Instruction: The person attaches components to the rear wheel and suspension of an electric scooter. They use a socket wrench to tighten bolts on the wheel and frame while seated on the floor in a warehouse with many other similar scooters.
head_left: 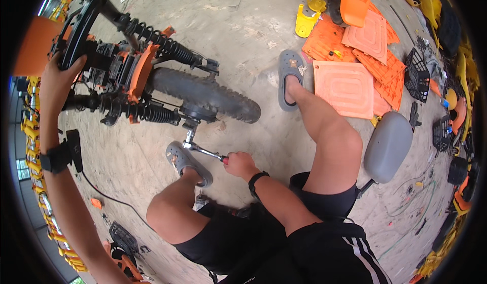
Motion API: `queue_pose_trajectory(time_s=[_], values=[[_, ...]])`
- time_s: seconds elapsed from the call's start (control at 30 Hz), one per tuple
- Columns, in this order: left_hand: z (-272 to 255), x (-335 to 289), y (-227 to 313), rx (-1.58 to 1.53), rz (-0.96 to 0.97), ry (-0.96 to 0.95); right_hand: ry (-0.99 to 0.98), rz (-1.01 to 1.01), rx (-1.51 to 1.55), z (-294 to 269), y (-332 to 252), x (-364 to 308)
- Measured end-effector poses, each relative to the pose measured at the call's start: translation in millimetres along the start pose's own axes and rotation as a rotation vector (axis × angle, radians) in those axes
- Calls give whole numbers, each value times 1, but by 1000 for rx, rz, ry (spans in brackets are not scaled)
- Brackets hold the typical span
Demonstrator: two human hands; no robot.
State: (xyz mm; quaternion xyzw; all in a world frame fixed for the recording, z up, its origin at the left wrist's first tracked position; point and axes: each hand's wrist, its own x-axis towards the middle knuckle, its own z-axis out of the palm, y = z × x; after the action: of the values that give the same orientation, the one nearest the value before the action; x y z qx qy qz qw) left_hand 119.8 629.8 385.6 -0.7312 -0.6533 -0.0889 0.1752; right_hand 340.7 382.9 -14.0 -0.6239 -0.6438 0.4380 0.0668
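Note:
My right hand [240, 163] is closed round the red-and-black handle of a ratchet wrench [207, 152]. The wrench's head meets a socket [190, 131] at the hub end of a knobby black wheel [208, 95]. This wheel belongs to a tipped vehicle with two black coil-spring shock absorbers [165, 46] and an orange bracket [140, 76]. Higher on the left, my left hand [62, 76] grips a black frame piece [81, 27] of the vehicle, its thumb showing and most fingers hidden behind.
Orange panels [345, 88] lie stacked at the right, near a yellow part [306, 21] and a grey padded seat [388, 147]. Black baskets [417, 74] stand farther right. A black cable [116, 200] crosses the floor at left. My feet wear grey clogs [290, 81].

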Motion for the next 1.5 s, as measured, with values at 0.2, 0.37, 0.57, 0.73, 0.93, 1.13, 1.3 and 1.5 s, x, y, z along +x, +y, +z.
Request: queue_pose_trajectory(time_s=[0.2,0.37,0.57,0.73,0.93,1.13,1.3,1.5], values=[[13,-3,-9,-58,-55,-11,-53,-25,29,5,16,1],[-3,-8,-52,250,-35,59,16,-116,124,17,12,5],[11,-9,-15,-21,-63,-43,44,-81,119,9,18,4],[4,-9,-27,32,-95,-31,20,-88,147,11,14,5],[-4,-8,-17,32,-116,-154,39,-76,145,13,12,2],[-6,0,11,131,-56,-189,39,-57,133,10,12,2],[-7,0,31,87,-58,-131,1,-50,120,1,11,-2],[10,15,15,209,-132,-109,-132,77,152,-4,3,5]])
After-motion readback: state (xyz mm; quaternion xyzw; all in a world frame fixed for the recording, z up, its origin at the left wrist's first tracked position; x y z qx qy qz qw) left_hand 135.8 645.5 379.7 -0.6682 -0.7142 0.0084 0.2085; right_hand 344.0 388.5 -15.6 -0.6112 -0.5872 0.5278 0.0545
